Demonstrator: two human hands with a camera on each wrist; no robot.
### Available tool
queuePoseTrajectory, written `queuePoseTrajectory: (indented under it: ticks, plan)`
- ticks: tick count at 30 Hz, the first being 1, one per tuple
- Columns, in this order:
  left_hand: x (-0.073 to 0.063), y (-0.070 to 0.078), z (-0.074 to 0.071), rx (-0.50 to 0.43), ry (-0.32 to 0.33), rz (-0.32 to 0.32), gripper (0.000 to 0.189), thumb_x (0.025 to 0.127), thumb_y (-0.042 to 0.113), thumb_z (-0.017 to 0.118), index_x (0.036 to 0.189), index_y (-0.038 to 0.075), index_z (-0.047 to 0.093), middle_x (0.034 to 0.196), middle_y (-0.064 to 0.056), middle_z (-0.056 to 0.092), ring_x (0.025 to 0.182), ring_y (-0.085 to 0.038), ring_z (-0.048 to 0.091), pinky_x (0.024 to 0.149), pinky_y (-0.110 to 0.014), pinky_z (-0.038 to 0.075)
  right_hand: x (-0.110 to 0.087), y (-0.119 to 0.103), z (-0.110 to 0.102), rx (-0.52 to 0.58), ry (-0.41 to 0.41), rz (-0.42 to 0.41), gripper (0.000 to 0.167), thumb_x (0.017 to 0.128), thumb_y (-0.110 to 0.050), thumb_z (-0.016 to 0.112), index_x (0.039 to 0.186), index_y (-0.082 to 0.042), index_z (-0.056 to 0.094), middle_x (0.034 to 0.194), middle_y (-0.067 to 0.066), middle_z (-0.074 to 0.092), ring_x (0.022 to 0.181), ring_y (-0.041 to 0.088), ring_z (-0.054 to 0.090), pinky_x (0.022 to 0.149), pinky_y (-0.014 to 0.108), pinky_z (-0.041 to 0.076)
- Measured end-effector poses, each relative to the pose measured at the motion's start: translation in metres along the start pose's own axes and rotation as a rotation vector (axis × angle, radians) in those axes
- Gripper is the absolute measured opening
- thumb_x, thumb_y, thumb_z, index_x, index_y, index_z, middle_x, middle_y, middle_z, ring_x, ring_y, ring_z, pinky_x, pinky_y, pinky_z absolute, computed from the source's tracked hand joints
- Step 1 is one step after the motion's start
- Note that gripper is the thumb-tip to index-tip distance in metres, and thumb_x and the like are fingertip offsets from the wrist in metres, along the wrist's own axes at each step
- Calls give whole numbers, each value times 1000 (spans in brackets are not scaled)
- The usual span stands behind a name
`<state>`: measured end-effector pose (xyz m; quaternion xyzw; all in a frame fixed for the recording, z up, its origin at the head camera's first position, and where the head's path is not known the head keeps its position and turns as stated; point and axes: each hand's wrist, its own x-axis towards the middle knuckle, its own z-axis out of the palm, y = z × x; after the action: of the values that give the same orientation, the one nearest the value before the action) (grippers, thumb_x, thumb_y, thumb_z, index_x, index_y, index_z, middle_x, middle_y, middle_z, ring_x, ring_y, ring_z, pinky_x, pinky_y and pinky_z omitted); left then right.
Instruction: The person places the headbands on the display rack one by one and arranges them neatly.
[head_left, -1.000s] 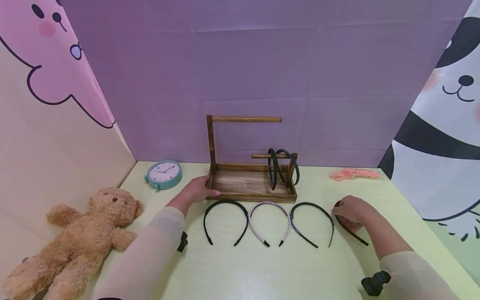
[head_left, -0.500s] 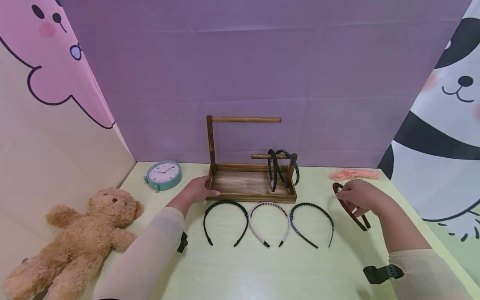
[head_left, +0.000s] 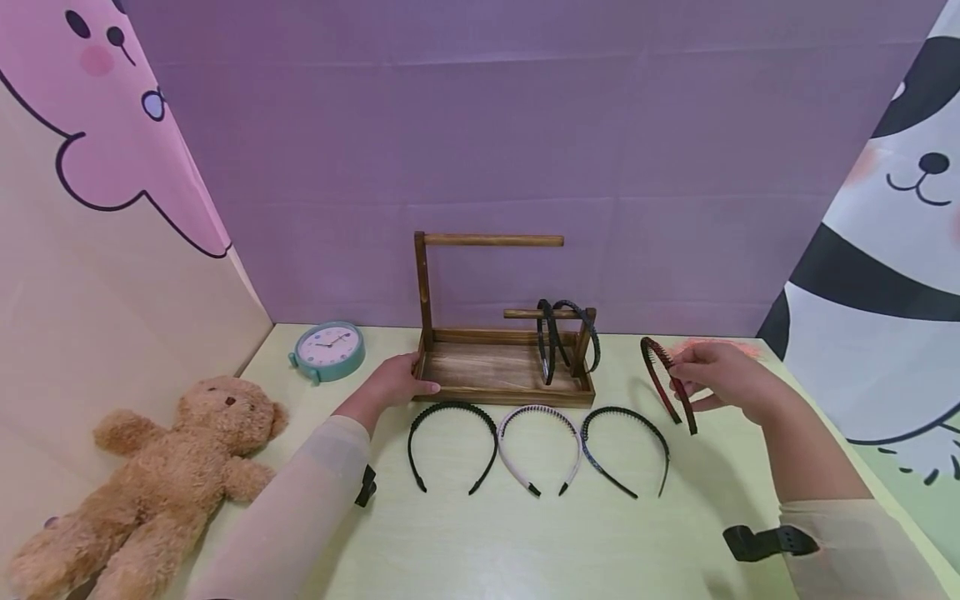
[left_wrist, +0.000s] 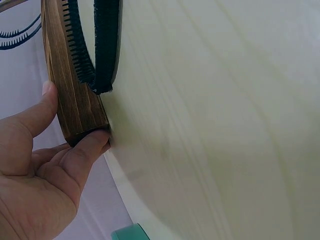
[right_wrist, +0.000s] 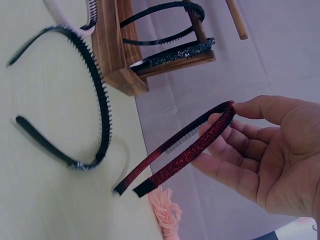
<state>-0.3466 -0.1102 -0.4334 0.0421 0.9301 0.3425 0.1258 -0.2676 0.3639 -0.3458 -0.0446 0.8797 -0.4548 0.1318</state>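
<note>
My left hand (head_left: 390,387) grips the left end of a brown wooden rack (head_left: 506,397), thumb on its front wall and fingers round the corner. The rack has a shallow tray, a tall bar at left and a short bar at right. Dark headbands (head_left: 552,342) hang on the short bar. In my right hand (head_left: 723,379), a glittery dark red headband (right_wrist: 200,143) is pinched above the table, its two ends pointing down. In front of the rack lie a black headband (head_left: 452,405), a pale lilac one and a dark sparkly headband (head_left: 626,410).
A teal alarm clock (head_left: 328,350) lies behind my left forearm. At left rests a brown teddy bear (head_left: 180,467). Pink yarn (right_wrist: 165,212) is partly hidden behind my right hand in the head view. A purple backdrop (head_left: 487,125) rises behind the table.
My right hand has lifted the red headband off the table, then moved it up and slightly left, turning it more upright. The left hand and rack stay put.
</note>
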Motion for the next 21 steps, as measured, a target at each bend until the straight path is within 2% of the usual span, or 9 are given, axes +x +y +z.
queuePoseTrajectory:
  ticks: [4,6,11,14,21]
  plan:
    - [-1,0,0,1,4,3,88,88,35,73,156,9,25,157,-15,35,146,-34,30,118,-50,28,0,-6,2,46,17,-38,30,102,-20,51,118,5,50,97,6,65,93,22,65,86,47,58]
    - [0,0,0,-1,4,3,88,88,35,73,156,10,25,157,-15,35,146,-34,30,118,-50,27,0,-10,3,61,27,-70,31,102,-19,50,119,7,48,99,5,65,94,18,65,87,46,58]
    - [0,-1,0,0,4,-3,88,88,36,73,156,10,25,157,-15,35,146,-35,30,119,-50,27,3,-20,7,112,63,-167,30,102,-15,49,117,10,45,101,0,65,94,7,66,88,34,58]
    - [0,0,-1,3,5,3,87,88,35,73,156,9,25,157,-16,35,146,-35,30,118,-50,27,6,-28,9,157,93,-220,28,103,-14,49,117,10,46,99,-5,65,93,5,66,86,26,57]
    - [-2,1,-2,12,10,12,85,89,33,73,156,7,26,156,-17,36,145,-35,32,118,-50,29,18,-46,14,375,186,-330,20,99,-9,55,114,3,49,96,-5,66,90,2,66,81,19,57]
